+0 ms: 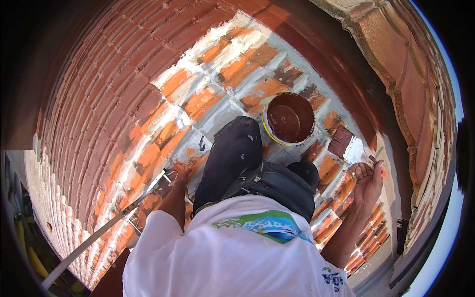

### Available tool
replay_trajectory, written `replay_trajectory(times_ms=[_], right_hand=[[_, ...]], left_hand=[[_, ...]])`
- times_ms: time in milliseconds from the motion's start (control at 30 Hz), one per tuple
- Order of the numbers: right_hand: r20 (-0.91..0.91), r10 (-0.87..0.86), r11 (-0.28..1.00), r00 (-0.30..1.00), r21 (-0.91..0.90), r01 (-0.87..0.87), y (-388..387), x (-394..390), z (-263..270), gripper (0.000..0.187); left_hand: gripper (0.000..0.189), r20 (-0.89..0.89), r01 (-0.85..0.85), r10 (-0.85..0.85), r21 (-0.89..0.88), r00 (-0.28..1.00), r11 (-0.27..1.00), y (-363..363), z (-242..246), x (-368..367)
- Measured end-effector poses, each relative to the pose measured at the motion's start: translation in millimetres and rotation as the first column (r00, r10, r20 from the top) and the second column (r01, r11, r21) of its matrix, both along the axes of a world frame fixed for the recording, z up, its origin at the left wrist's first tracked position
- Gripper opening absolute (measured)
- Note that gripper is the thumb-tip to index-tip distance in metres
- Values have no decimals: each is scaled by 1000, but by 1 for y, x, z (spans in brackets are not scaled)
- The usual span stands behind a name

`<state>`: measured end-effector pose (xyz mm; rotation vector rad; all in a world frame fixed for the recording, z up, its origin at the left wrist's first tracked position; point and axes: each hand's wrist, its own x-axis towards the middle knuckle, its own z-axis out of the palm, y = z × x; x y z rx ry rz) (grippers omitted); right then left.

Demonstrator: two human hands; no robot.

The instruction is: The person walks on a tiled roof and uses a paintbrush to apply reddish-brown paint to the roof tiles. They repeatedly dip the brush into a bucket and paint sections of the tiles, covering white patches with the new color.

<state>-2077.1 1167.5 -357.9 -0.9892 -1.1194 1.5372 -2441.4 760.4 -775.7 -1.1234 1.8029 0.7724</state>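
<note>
My right hand [368, 182] holds a wide paintbrush [352, 148] by its handle, its bristles coated in dark red-brown paint and its ferrule marked white. The bristles lie over the roof tiles [328, 167], to the right of a round paint bucket [290, 118] with a yellow-edged rim and red-brown paint inside. My left hand [180, 178] is down at the tiles beside a metal bracket at the upper end of a long pole or rail [100, 233]. Its fingers are partly hidden, so whether they grip the metal cannot be told.
Red-brown painted tiles [111, 74] rise at the upper left. Orange tiles with white and grey patches [207, 100] surround my knees. A painted red-brown band [334, 78] borders them on the right, below an overhanging tiled roof edge [389, 67]. A small dark hook-shaped object [202, 143] lies left of my knee.
</note>
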Motion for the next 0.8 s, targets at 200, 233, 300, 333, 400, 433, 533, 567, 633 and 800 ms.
replay_trajectory(times_ms=[200, 233, 300, 333, 400, 433, 533, 567, 633, 800], right_hand=[[196, 49, 991, 979, 110, -72, 0, -79, -13, 23], [251, 97, 979, 963, 152, -138, 1, -96, -20, 22], [442, 92, 968, 892, 172, -185, 6, -127, -40, 22], [486, 113, 959, 867, 175, -223, 11, -142, -53, 21], [571, 152, 938, 807, 172, -299, 24, -166, -83, 20], [619, 178, 933, 765, 141, -332, 31, -175, -99, 18], [710, 201, 914, 675, 113, -390, 47, -190, -141, 19], [747, 206, 912, 632, 88, -401, 50, -192, -152, 17], [817, 223, 910, 532, 22, -415, 51, -194, -170, 14], [769, 251, 893, 588, 49, -446, 41, -199, -187, 14]], left_hand=[[163, -9, -120, 120, -58, 993, 991, 18, -29, 6], [148, -4, -105, 105, -111, 994, 988, 14, -44, 9], [127, 44, -19, 25, -143, 999, 990, -2, -79, 1], [120, -31, 4, -6, -46, 1000, 999, -15, -94, -3], [111, -149, 78, -50, 191, 988, 978, -43, -115, -14], [106, -155, 43, -8, 227, 988, 973, -50, -123, -16], [93, -160, -71, 91, 129, 983, 989, -60, -122, -28], [94, -158, -82, 96, 95, 983, 992, -58, -113, -30], [96, -160, -48, 47, -4, 986, 999, -47, -89, -33], [102, -361, 286, -517, -529, 776, 799, 18, -31, -37]])
